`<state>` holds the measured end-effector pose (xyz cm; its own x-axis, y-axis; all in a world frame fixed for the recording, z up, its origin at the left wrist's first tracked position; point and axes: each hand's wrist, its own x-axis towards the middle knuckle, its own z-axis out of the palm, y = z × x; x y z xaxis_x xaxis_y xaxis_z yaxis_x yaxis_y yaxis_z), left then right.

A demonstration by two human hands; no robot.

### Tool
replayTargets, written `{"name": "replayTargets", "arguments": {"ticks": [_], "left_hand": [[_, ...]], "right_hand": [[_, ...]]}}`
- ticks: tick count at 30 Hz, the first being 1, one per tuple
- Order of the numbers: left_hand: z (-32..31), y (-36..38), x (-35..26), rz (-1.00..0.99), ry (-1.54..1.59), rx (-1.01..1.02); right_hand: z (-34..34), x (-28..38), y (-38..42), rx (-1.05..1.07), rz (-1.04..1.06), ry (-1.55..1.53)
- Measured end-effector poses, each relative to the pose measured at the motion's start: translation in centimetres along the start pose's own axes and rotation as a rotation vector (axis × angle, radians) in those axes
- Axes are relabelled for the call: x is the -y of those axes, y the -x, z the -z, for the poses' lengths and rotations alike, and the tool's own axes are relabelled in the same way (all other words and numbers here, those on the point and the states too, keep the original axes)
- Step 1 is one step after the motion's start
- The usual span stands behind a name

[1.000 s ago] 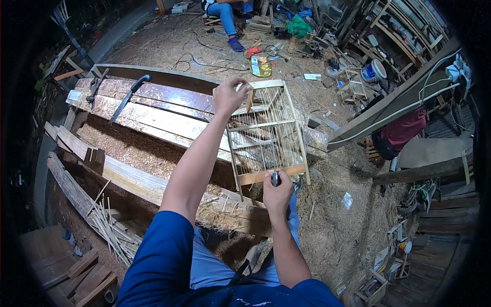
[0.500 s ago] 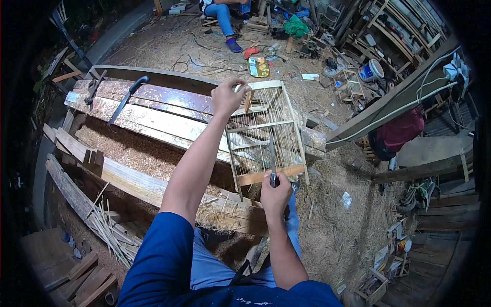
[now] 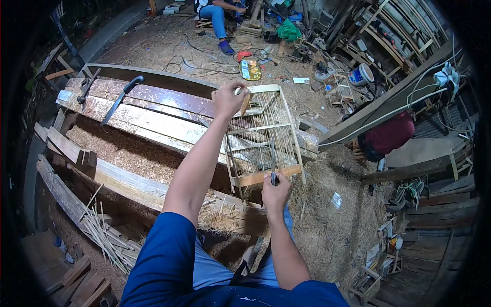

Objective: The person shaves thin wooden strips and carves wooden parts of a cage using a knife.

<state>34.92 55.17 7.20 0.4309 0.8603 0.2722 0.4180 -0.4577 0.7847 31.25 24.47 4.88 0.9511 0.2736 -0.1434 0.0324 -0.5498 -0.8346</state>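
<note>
A light wooden frame with many thin bamboo rods, like a small cage [image 3: 260,126], rests on the plank bench [image 3: 158,123]. At its far left corner my left hand [image 3: 228,98] is closed around the frame's edge. My right hand [image 3: 276,192] is closed on the dark handle of a knife [image 3: 273,156] at the near side. The narrow blade points away from me, over the rods and the near wooden strip [image 3: 255,177].
A handsaw [image 3: 120,102] lies on the bench's left part. Thin sticks [image 3: 110,238] are piled at lower left. A seated person [image 3: 219,23] is at the top. A yellow packet [image 3: 250,70], a bucket [image 3: 361,75] and a post [image 3: 381,112] stand beyond and right.
The view has shifted slightly, so most of the scene sits a little further left. Both hands keep their holds, and the seated person's hand and forearm now show more.
</note>
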Motion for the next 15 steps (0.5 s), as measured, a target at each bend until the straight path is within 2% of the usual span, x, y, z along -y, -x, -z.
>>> {"name": "replayTargets", "arguments": {"ticks": [5,9,15], "left_hand": [[0.0,0.1,0.0,-0.034,-0.065,-0.039],[-0.2,0.0,0.1,-0.057,-0.033,-0.058],[0.0,0.0,0.0,-0.045,-0.054,-0.033]], "right_hand": [[0.3,0.9,0.6,-0.047,0.112,-0.023],[0.1,0.1,0.2,-0.005,0.048,-0.048],[0.2,0.6,0.5,-0.047,0.11,-0.025]]}}
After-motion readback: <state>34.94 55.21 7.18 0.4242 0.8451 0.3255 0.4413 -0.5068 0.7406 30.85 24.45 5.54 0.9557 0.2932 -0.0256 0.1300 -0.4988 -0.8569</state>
